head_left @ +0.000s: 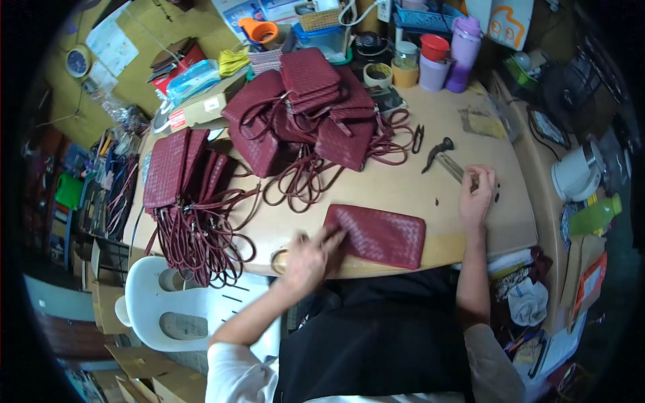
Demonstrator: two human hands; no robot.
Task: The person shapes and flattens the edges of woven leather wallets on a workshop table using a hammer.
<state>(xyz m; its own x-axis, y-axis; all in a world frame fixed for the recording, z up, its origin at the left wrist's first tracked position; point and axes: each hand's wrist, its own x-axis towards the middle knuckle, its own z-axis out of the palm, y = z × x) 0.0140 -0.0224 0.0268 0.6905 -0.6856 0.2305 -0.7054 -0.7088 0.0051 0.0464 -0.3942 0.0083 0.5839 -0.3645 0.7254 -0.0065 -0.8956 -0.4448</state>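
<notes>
A burgundy woven-pattern pouch point(376, 235) lies flat at the table's front edge, before my body. My left hand point(312, 258) is at its left end, fingers reaching over that edge and smeared by motion. To the right, my right hand point(478, 189) rests on the table with curled fingers around the end of a hammer's handle point(450, 167). The dark hammer head points away from me. A small ring-shaped thing point(277, 260) sits left of my left hand.
Burgundy pouches point(309, 80) with straps are heaped at the back; another stack point(168, 168) stands left, straps hanging over the edge. Small black snips point(418, 139) lie near the hammer. Cups, jars and a purple bottle point(463, 54) line the back. A white chair point(151, 295) stands front left.
</notes>
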